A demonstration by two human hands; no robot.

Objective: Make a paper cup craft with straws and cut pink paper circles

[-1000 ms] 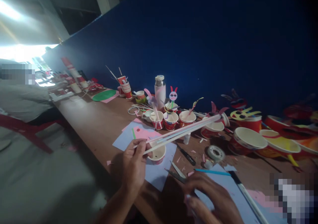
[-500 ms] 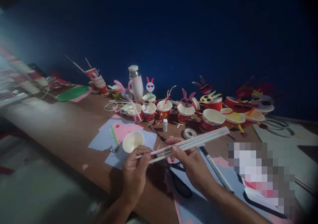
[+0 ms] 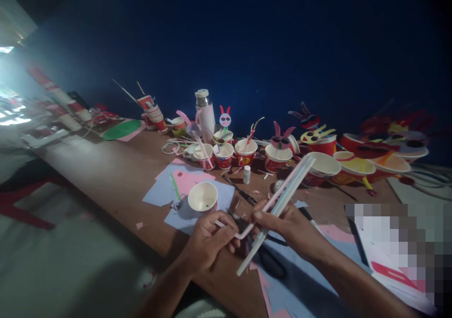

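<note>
A small bunch of drinking straws (image 3: 286, 196) is gripped in my right hand (image 3: 282, 219), slanting up to the right. One pinkish straw (image 3: 243, 234) of the bunch is bent near its lower end. My left hand (image 3: 215, 238) pinches the short end of that bent straw between thumb and fingers. Just beyond my left hand stands a white-lined paper cup (image 3: 203, 196) on blue and pink paper (image 3: 155, 193). Below my right hand lie scissors with black handles (image 3: 271, 261), partly hidden by the straws and hand.
Behind, a row of red paper cups (image 3: 246, 153) carries paper rabbit faces (image 3: 225, 119). A white flask (image 3: 205, 120), a small white bottle (image 3: 246, 174) and a green paper oval (image 3: 122, 130) are also on the table. Blue paper (image 3: 303, 280) covers the near right.
The straws have swung steeper in my right hand. The pinkish straw now shows a bend, its end in my left hand. The whole view has shifted a little.
</note>
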